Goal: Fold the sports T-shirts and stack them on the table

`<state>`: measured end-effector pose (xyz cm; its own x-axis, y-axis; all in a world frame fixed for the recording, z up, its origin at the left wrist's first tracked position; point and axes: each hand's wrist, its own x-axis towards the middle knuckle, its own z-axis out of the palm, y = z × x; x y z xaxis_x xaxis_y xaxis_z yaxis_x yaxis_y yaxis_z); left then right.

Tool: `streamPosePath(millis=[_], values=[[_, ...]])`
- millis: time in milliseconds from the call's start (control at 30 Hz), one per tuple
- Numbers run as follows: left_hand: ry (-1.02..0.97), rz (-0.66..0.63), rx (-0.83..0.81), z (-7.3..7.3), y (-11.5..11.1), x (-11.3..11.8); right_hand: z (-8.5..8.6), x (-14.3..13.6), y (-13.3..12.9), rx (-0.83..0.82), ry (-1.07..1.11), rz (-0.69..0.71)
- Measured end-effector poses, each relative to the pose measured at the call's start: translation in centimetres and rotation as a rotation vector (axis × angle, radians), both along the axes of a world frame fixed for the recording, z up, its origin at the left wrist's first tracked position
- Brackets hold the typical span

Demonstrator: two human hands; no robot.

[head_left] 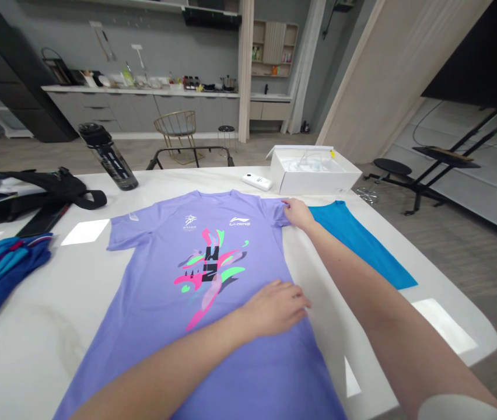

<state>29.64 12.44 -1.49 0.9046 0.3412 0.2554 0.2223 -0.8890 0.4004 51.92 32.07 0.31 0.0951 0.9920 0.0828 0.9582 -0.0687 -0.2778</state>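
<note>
A purple T-shirt [156,291] lies spread face up on the white table, its neck at the far side and its hem running out of the picture toward me. Bright pink, green and black print covers its chest. My left hand [275,308] rests palm down on the shirt's right side, fingers stretched out and slightly bent. Farther away, my right hand [297,213] pinches the edge of the right sleeve, with its fingertips partly hidden. Beside that hand, a blue piece of clothing [357,239] lies flat, partly behind my right forearm.
Behind the shirt stand a white box [310,175] and a small white device [257,181]. A dark bottle [111,157] stands at the far left, near a black bag [34,189]. Folded blue clothes [3,271] lie at the left edge. The table's rounded corner [489,344] is at right.
</note>
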Motion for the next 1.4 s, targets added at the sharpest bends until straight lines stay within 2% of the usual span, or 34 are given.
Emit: streamPosePath(millis=[67, 133, 233, 333, 400, 467, 600, 800, 900, 967, 1000, 1067, 1133, 1200, 1300, 1400], values=[[-0.064, 0.213, -0.014, -0.1, 4.1, -2.3, -0.2, -1.7, 1.4, -0.005, 0.036, 0.0], [-0.112, 0.474, -0.021, -0.5, 9.0, -5.8, -0.6, -3.5, 2.6, -0.01, 0.043, 0.001], [-0.042, 0.857, 0.056, -1.5, 16.4, -12.9, -1.5, -6.2, 4.0, -0.056, 0.054, -0.032], [0.121, 1.112, 0.072, -2.3, 22.4, -20.2, -2.7, -8.1, 4.8, -0.123, 0.047, -0.06], [0.226, 1.179, -0.015, -2.6, 25.1, -24.0, -3.4, -8.9, 5.2, -0.176, 0.03, -0.07], [0.33, 1.17, -0.104, -2.9, 26.9, -26.7, -3.9, -9.3, 5.7, -0.233, 0.017, -0.084], [0.447, 1.177, -0.12, -3.8, 28.2, -30.0, -4.4, -9.7, 7.0, -0.274, 0.011, -0.125], [0.464, 1.307, -0.087, -4.7, 26.9, -32.8, -4.5, -9.2, 8.1, -0.224, 0.057, -0.22], [0.471, 1.396, -0.105, -4.6, 26.0, -33.8, -4.5, -9.0, 7.7, -0.075, 0.045, -0.218], [0.468, 1.418, -0.094, -4.3, 25.8, -33.8, -4.4, -9.5, 7.5, 0.064, -0.025, -0.146], [0.457, 1.399, -0.064, -4.1, 25.8, -33.5, -4.3, -10.0, 7.5, 0.118, -0.064, -0.084], [0.422, 1.284, 0.031, -3.6, 26.1, -32.0, -4.2, -11.5, 8.0, 0.156, -0.106, 0.058], [0.394, 1.117, 0.102, -3.1, 26.9, -29.7, -4.4, -13.5, 8.7, 0.095, -0.103, 0.178], [0.391, 1.004, 0.076, -2.9, 28.0, -27.1, -4.8, -15.6, 9.6, 0.01, -0.108, 0.229], [0.4, 0.996, -0.038, -3.1, 29.7, -24.4, -5.6, -18.2, 10.6, -0.07, -0.118, 0.198], [0.39, 1.093, -0.076, -3.8, 31.0, -23.8, -6.1, -20.0, 11.2, -0.088, -0.082, 0.141]])
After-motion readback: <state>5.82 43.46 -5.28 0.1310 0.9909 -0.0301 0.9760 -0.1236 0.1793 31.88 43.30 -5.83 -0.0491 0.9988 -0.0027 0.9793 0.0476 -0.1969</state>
